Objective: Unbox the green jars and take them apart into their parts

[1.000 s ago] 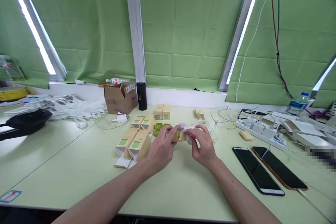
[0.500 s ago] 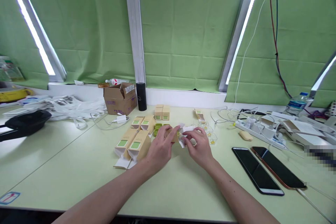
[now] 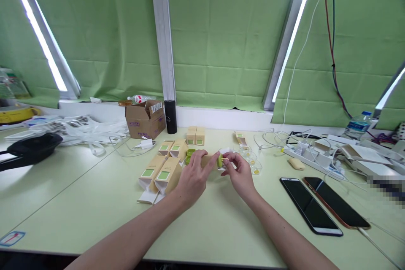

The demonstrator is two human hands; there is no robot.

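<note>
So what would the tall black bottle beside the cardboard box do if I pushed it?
The black bottle would probably tip if pushed near its top, since it stands tall and narrow. Once down, it might roll, because its sides look round.

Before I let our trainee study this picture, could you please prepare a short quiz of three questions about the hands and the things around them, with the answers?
1. Multiple choice: what colour is the piece at the end of the small tan box in the left hand, near the right hand?
A) red B) green C) blue

2. True or false: in this view, the black cylinder stands to the right of the open cardboard box.

3. Fill in: the copper-edged phone lies to the ____ of the white-bordered phone.

Key: 1. B; 2. True; 3. right
</note>
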